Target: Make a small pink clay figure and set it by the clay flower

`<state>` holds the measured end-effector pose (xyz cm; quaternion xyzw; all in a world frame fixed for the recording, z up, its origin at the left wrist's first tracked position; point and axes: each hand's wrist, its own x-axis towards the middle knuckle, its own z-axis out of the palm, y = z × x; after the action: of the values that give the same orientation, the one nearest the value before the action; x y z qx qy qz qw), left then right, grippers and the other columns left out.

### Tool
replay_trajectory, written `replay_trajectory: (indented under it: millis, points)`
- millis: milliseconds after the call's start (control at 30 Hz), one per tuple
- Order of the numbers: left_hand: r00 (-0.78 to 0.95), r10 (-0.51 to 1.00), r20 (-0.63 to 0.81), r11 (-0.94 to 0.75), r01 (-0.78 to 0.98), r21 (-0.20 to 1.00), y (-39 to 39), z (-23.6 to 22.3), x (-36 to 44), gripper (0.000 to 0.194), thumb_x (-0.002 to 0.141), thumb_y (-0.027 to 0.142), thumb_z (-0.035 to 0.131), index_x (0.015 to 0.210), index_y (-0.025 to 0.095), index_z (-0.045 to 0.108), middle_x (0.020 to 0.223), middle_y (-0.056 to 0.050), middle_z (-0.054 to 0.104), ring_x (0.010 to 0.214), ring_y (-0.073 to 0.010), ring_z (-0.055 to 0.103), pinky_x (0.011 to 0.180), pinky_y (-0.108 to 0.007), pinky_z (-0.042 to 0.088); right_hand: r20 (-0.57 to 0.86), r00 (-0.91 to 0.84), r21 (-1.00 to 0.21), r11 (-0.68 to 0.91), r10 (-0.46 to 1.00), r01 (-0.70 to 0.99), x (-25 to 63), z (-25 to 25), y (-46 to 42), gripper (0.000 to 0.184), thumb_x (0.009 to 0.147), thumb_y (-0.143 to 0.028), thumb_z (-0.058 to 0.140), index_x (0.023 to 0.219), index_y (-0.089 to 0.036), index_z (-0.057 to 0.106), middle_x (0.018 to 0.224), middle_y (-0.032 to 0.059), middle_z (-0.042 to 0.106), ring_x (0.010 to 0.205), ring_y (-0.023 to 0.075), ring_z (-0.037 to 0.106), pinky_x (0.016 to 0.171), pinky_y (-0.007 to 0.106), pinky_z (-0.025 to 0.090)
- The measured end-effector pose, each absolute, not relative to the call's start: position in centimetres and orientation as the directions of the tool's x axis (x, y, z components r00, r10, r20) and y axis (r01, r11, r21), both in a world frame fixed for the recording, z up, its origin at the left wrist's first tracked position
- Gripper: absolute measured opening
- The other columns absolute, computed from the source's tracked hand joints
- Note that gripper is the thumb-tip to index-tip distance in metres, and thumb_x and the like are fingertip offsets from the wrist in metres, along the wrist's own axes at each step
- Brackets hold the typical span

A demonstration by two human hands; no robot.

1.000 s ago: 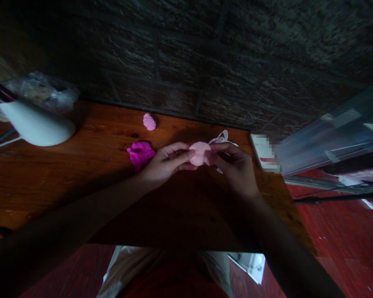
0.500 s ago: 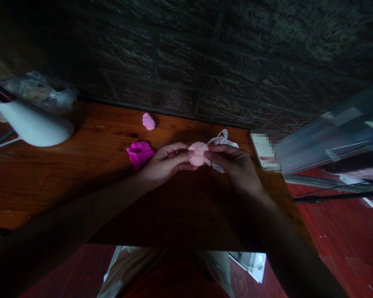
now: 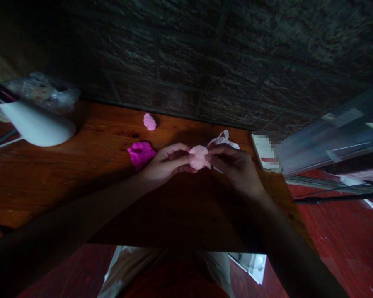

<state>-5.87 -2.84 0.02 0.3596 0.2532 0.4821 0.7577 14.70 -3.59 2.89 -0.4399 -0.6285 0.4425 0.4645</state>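
A flattened, rounded piece of pale pink clay point(image 3: 199, 158) is held up above the table between my hands. My left hand point(image 3: 169, 161) pinches its left edge between thumb and fingers. At the opposite edge, my right hand point(image 3: 231, 163) has it pinched the same way. Close to my left hand lies a crumpled magenta clay lump point(image 3: 141, 154). Farther back sits a small pink clay lump point(image 3: 149, 121). Behind my right hand, partly hidden by it, is a thin whitish crumpled strip point(image 3: 226, 140) with a loop; its kind is unclear.
The wooden table point(image 3: 105, 124) meets a dark stone-patterned wall point(image 3: 174, 62) at the back. On the left stand a white lamp-like base point(image 3: 46, 128) and crumpled clear plastic point(image 3: 56, 93). A white box point(image 3: 264, 153), partly blurred, lies at the right edge beside a glassy panel point(image 3: 326, 132).
The pale pink piece has tilted slightly and sits a touch lower in view, its outline less round. Both hands keep their pinch on it. The view has shifted very slightly.
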Motion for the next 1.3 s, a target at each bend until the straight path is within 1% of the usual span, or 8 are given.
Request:
replay_trajectory:
  millis: [200, 367, 500, 733, 967, 1067, 1167, 1300]
  points:
    - [0.405, 0.913, -0.036, 0.264, -0.523, 0.81, -2.8, 0.4, -5.7, 0.027, 0.07, 0.022, 0.093, 0.088, 0.014, 0.074, 0.091, -0.003, 0.079, 0.081, -0.0166, 0.077, 0.069, -0.025, 0.066, 0.104, -0.16, -0.992, 0.114, 0.982, 0.054, 15.0, 3.0, -3.4, 0.017, 0.072, -0.035, 0.089, 0.085, -0.025, 0.082, 0.084, 0.0009, 0.078, 0.073, 0.0152, 0.069, 0.069, 0.03, 0.056]
    - [0.386, 0.922, -0.037, 0.251, -0.521, 0.816, -2.9, 0.6, -5.6, 0.028, 0.071, 0.031, 0.094, 0.088, 0.015, 0.078, 0.088, -0.003, 0.079, 0.078, -0.0145, 0.075, 0.066, -0.022, 0.064, 0.113, -0.175, -0.991, 0.124, 0.978, 0.05, 15.0, 3.0, -3.4, 0.018, 0.073, -0.038, 0.089, 0.084, -0.025, 0.082, 0.081, 0.0006, 0.077, 0.072, 0.0147, 0.067, 0.069, 0.03, 0.056]
    - [0.371, 0.927, -0.056, 0.262, -0.531, 0.806, -2.7, 0.2, -5.8, 0.026, 0.069, 0.027, 0.095, 0.085, 0.015, 0.078, 0.088, -0.002, 0.078, 0.078, -0.0153, 0.074, 0.066, -0.024, 0.063, 0.123, -0.194, -0.991, 0.132, 0.973, 0.033, 14.8, 2.9, -3.5, 0.017, 0.074, -0.036, 0.089, 0.085, -0.025, 0.082, 0.083, 0.0003, 0.078, 0.075, 0.0145, 0.068, 0.072, 0.03, 0.057]
    - [0.395, 0.918, -0.034, 0.274, -0.571, 0.774, -2.7, -0.2, -6.0, 0.023, 0.072, 0.02, 0.092, 0.087, 0.017, 0.075, 0.091, -0.001, 0.078, 0.081, -0.0158, 0.076, 0.069, -0.025, 0.064, 0.139, -0.155, -0.989, 0.145, 0.978, 0.031, 14.6, 3.1, -3.6, 0.012, 0.073, -0.031, 0.089, 0.083, -0.027, 0.083, 0.084, -0.0006, 0.079, 0.076, 0.0145, 0.069, 0.073, 0.03, 0.056]
    - [0.411, 0.911, -0.023, 0.279, -0.576, 0.768, -2.7, 0.0, -6.0, 0.029, 0.071, 0.023, 0.094, 0.093, 0.019, 0.075, 0.091, 0.0, 0.077, 0.082, -0.0145, 0.075, 0.07, -0.024, 0.064, 0.159, -0.127, -0.986, 0.164, 0.979, 0.032, 14.6, 3.2, -3.8, 0.012, 0.074, -0.032, 0.088, 0.083, -0.027, 0.082, 0.086, -0.0002, 0.079, 0.081, 0.0163, 0.071, 0.078, 0.033, 0.059]
    - [0.422, 0.907, -0.005, 0.259, -0.546, 0.797, -2.7, 0.2, -6.0, 0.033, 0.069, 0.015, 0.093, 0.096, 0.019, 0.074, 0.094, 0.0, 0.077, 0.086, -0.0151, 0.074, 0.073, -0.024, 0.063, 0.191, -0.138, -0.979, 0.198, 0.972, 0.039, 14.5, 3.4, -3.9, 0.016, 0.076, -0.031, 0.088, 0.09, -0.027, 0.081, 0.094, 0.0, 0.079, 0.087, 0.0166, 0.072, 0.083, 0.034, 0.06]
    - [0.415, 0.91, -0.016, 0.253, -0.524, 0.814, -2.8, 0.4, -6.1, 0.033, 0.072, 0.013, 0.09, 0.1, 0.019, 0.074, 0.098, -0.002, 0.076, 0.088, -0.0157, 0.073, 0.074, -0.024, 0.061, 0.211, -0.168, -0.973, 0.224, 0.963, 0.058, 14.5, 3.8, -4.1, 0.022, 0.077, -0.03, 0.087, 0.098, -0.028, 0.079, 0.103, 0.0004, 0.079, 0.088, 0.0162, 0.071, 0.083, 0.034, 0.06]
    - [0.439, 0.896, -0.059, 0.311, -0.529, 0.79, -2.8, 0.9, -6.3, 0.042, 0.082, 0.017, 0.082, 0.122, 0.024, 0.07, 0.11, -0.005, 0.076, 0.085, -0.016, 0.073, 0.069, -0.025, 0.058, 0.158, -0.241, -0.982, 0.177, 0.958, 0.063, 14.7, 4.2, -4.4, 0.039, 0.078, -0.032, 0.087, 0.115, -0.031, 0.076, 0.12, 0.002, 0.078, 0.104, 0.0205, 0.073, 0.092, 0.038, 0.061]
